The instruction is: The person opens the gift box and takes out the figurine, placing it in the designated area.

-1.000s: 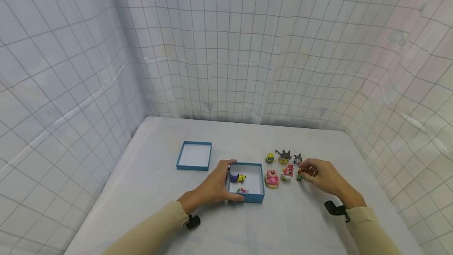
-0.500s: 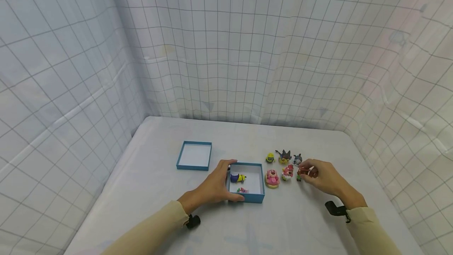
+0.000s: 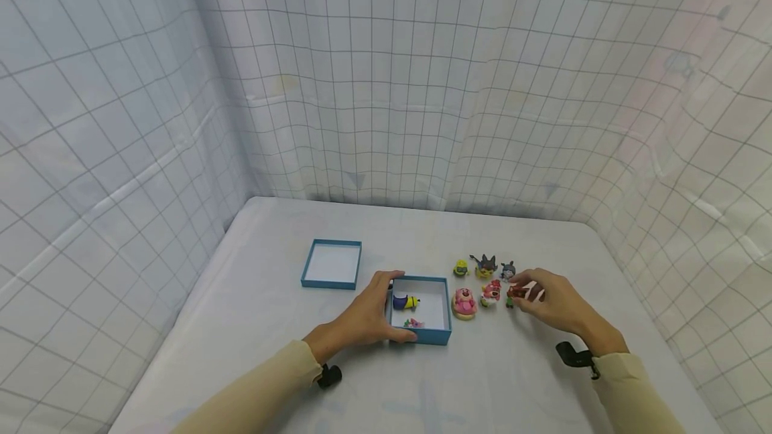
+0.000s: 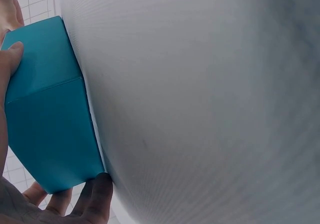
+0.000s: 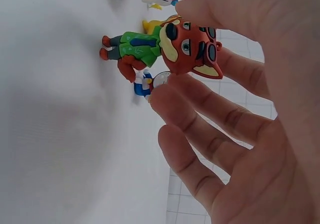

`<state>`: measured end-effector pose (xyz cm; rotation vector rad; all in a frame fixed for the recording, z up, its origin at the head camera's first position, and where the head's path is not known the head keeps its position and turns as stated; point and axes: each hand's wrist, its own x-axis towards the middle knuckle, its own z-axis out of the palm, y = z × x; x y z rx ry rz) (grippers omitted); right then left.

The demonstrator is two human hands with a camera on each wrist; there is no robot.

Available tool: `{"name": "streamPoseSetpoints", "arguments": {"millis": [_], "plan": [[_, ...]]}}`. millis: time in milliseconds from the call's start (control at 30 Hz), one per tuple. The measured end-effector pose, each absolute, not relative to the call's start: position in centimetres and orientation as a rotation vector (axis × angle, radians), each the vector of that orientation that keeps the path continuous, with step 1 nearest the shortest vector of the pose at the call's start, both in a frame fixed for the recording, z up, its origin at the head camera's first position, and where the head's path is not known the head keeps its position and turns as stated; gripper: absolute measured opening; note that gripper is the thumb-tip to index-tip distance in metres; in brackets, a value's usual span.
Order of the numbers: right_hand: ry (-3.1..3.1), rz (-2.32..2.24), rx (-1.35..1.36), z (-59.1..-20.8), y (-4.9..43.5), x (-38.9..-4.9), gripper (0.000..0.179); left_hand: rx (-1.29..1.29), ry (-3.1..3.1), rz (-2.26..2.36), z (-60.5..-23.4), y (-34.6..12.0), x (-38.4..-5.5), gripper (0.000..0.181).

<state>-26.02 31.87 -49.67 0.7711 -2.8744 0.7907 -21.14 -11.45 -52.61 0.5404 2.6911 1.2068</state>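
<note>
My left hand (image 3: 364,313) grips an open blue box (image 3: 431,337) at its left end, thumb on the front wall and fingers reaching to the back. Inside lie a yellow-and-purple figurine (image 3: 407,302) and a small pink-and-green figurine (image 3: 413,323). To the right, my right hand (image 3: 555,300) pinches the head of a fox figurine (image 5: 182,46) with a green shirt and sunglasses on its head. The fox's feet are at the table surface. The right wrist view shows the thumb on one side of its head and fingers on the other; some contact is hidden.
A blue-rimmed lid (image 3: 330,265) lies behind and left of the box. Between box and right hand stand a pink bear figurine (image 3: 464,303) and a red-and-white figurine (image 3: 490,292). Farther back are a yellow figurine (image 3: 461,268), a dark-eared figurine (image 3: 485,266) and a grey figurine (image 3: 508,270).
My right fingers have shifted slightly about the fox figurine, and the visible amount of its reddish head varies. The left hand and box stay put.
</note>
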Motion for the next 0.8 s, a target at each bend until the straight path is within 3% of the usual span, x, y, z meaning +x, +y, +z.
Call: {"name": "streamPoseSetpoints", "arguments": {"millis": [800], "plan": [[-2.766, 0.664, 0.775, -47.9, 31.1, -25.3, 0.063, 0.550, 2.690, 1.218, -52.4, -11.4, -21.0, 0.127]]}}
